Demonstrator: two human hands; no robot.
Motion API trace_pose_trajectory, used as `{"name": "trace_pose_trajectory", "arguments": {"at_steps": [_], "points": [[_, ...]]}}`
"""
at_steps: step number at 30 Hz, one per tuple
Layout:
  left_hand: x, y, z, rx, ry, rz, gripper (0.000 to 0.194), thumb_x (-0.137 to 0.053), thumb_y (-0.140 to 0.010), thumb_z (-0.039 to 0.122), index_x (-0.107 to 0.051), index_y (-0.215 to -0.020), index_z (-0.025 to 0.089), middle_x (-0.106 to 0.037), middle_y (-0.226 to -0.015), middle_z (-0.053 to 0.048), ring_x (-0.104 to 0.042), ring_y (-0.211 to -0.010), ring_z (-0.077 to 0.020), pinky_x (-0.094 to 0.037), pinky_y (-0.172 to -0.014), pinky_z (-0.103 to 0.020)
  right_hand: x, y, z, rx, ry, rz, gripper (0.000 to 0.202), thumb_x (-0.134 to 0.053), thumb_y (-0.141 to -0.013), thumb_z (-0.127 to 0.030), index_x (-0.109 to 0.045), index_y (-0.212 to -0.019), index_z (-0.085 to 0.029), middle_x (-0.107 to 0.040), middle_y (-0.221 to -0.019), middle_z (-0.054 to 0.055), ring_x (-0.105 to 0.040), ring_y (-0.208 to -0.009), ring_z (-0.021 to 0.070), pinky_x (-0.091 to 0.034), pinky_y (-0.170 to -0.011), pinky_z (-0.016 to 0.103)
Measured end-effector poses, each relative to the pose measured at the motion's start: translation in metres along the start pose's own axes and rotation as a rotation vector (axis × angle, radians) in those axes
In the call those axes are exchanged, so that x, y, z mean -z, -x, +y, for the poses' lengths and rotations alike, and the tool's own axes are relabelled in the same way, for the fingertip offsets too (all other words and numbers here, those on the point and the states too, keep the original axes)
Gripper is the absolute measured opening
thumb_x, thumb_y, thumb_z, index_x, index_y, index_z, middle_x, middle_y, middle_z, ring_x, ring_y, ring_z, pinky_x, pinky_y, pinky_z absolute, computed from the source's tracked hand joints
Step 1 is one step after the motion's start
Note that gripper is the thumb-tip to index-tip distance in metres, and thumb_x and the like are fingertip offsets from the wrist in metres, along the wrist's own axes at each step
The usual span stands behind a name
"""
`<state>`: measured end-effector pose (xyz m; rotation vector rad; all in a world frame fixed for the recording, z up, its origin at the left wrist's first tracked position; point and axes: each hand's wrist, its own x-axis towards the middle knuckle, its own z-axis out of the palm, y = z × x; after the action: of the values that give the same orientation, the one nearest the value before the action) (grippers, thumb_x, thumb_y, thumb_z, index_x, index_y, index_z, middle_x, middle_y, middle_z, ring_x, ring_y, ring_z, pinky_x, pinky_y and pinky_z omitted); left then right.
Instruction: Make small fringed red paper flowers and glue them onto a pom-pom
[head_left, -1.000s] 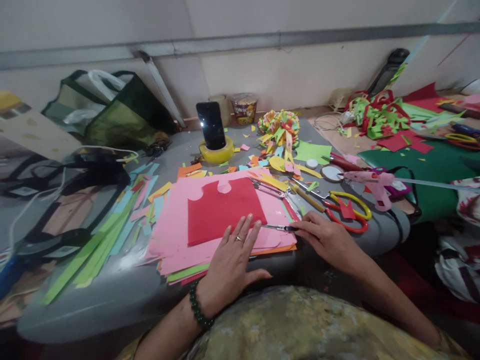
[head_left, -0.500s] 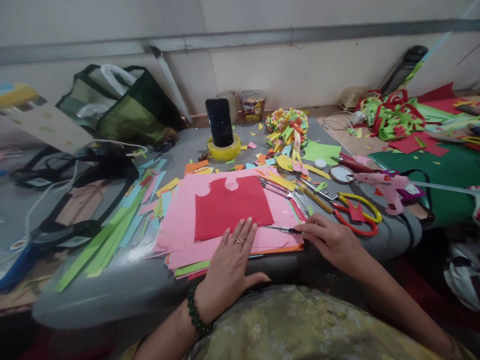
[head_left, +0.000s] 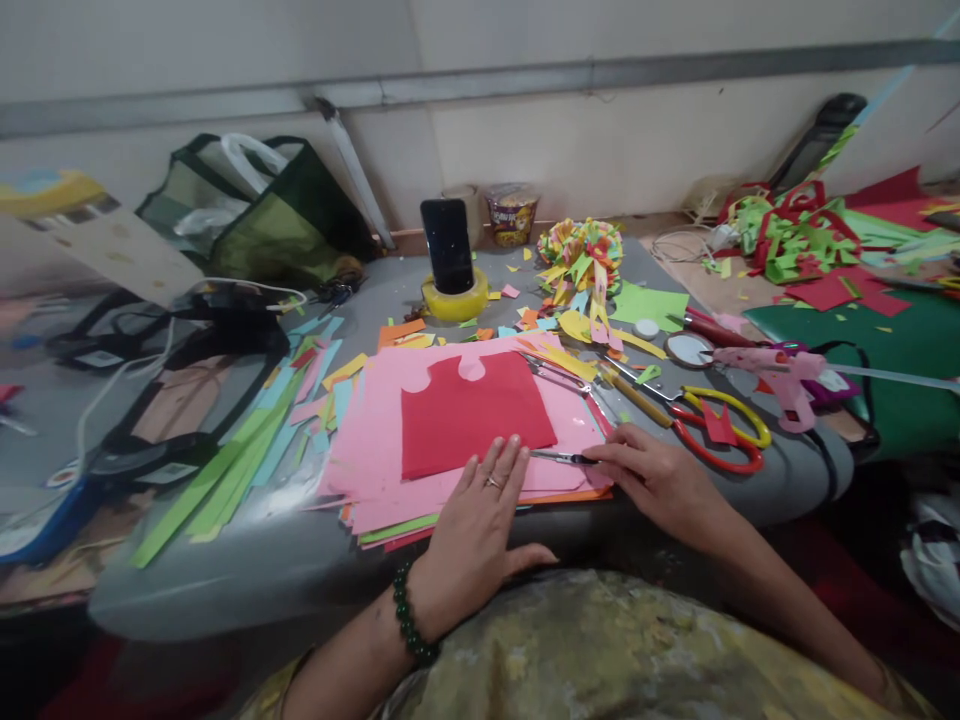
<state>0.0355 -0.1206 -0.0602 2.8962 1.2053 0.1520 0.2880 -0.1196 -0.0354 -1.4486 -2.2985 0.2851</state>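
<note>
A red sheet of paper with curved notches in its far edge lies on a stack of pink paper sheets. My left hand rests flat with fingers stretched out, fingertips on the red sheet's near edge, thumb out to the right. My right hand pinches a slim, pointed metal tool that looks like a craft knife. Its tip points left, close to the red sheet's lower right edge. The part of the tool inside my fingers is hidden.
Right of the stack lie scissors with red and yellow handles and a pink glue gun. Behind, a phone leans in a yellow tape roll. Green paper strips lie left. A paper-strip bundle sits farther back.
The view has shifted slightly, so the table appears a little farther right. My left hand stays flat on the paper. My right hand keeps hold of the tool, its tip still near the red edge.
</note>
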Motion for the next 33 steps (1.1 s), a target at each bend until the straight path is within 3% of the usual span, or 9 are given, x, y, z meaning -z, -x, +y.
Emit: {"name": "trace_pose_trajectory", "arguments": {"at_steps": [5, 11, 28, 33], "points": [[0.004, 0.006, -0.003, 0.033, -0.007, 0.002, 0.098, -0.037, -0.081, 0.077, -0.026, -0.151, 0.008, -0.036, -0.152, -0.022, -0.035, -0.141, -0.0311, -0.038, -0.108, -0.045, 0.001, 0.002, 0.003, -0.023, -0.015, 0.008, 0.027, -0.046, -0.094, -0.022, -0.071, -0.104, -0.024, -0.065, -0.087, 0.005, -0.066, -0.072, 0.0148, -0.051, -0.059, 0.024], [-0.007, 0.021, -0.015, 0.101, -0.037, 0.029, 0.096, -0.04, -0.081, 0.076, -0.025, -0.152, 0.012, -0.038, -0.152, -0.019, -0.037, -0.139, -0.0309, -0.04, -0.106, -0.044, -0.005, 0.001, 0.001, 0.006, -0.009, 0.015, 0.027, -0.047, -0.094, -0.023, -0.072, -0.105, -0.024, -0.066, -0.086, 0.006, -0.065, -0.068, 0.0144, -0.05, -0.057, 0.024], [-0.005, 0.017, -0.012, 0.087, -0.028, 0.026, 0.098, -0.041, -0.079, 0.077, -0.028, -0.15, 0.01, -0.038, -0.152, -0.019, -0.039, -0.139, -0.0298, -0.038, -0.108, -0.04, -0.015, -0.01, -0.016, 0.081, 0.076, -0.017, 0.027, -0.047, -0.093, -0.017, -0.071, -0.105, -0.022, -0.067, -0.086, 0.006, -0.064, -0.062, 0.0135, -0.046, -0.053, 0.023], [0.0, 0.031, -0.023, 0.13, -0.08, 0.06, 0.099, -0.04, -0.08, 0.077, -0.024, -0.152, 0.011, -0.037, -0.153, -0.02, -0.036, -0.14, -0.0322, -0.038, -0.107, -0.046, -0.014, -0.009, -0.014, 0.064, 0.035, -0.01, 0.029, -0.046, -0.093, -0.016, -0.071, -0.106, -0.023, -0.067, -0.085, 0.005, -0.065, -0.065, 0.0128, -0.047, -0.055, 0.022]]}}
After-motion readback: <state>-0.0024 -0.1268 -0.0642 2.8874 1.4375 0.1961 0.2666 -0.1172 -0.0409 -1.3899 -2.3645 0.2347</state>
